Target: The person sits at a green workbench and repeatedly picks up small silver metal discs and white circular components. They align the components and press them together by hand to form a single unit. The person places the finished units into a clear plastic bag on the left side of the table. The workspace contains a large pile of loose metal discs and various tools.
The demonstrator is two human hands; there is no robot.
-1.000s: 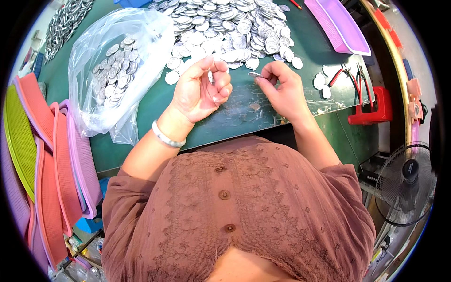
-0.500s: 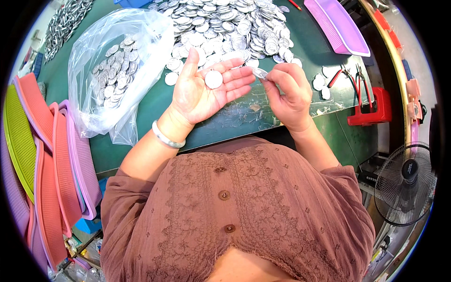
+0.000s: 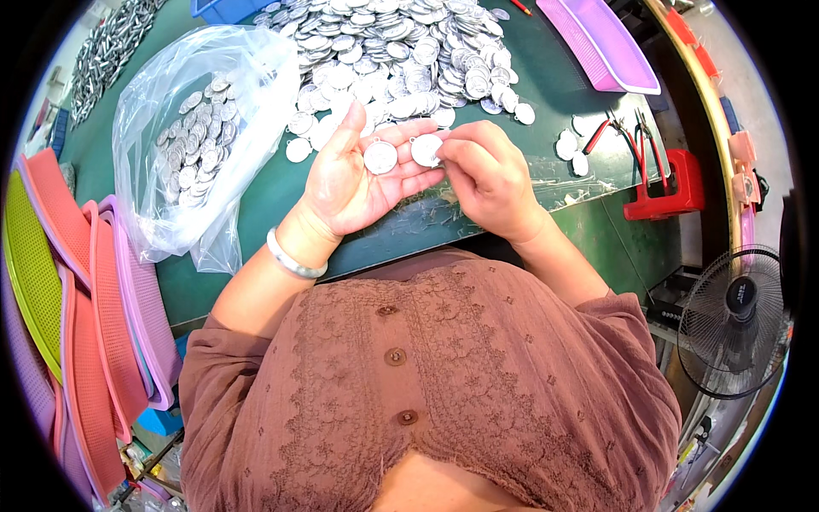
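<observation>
My left hand [image 3: 331,194] is palm up with its fingers stretched out over the near edge of the green table. A round silver medal [image 3: 380,157] with a small loop at its top lies flat on that hand, at the base of the fingers. Between the thumb and fingers of my right hand [image 3: 496,177], a second silver medal [image 3: 425,150] is pinched at its edge, over the left fingertips. Beyond both hands spreads a large heap of similar medals [image 3: 401,55]. More medals [image 3: 202,141] lie inside a clear plastic bag [image 3: 141,111] to the left.
Red-handled pliers [image 3: 638,154] and a few loose medals [image 3: 566,145] lie at the table's right edge, below a purple basket [image 3: 597,43]. Beyond stand a red stool [image 3: 687,192] and a fan [image 3: 732,320]. Stacked coloured baskets [image 3: 98,316] line the left side.
My right hand has moved left, bringing its medal over the left fingers. That medal, seen nearly edge-on before, now shows its round face. The whole view has shifted slightly.
</observation>
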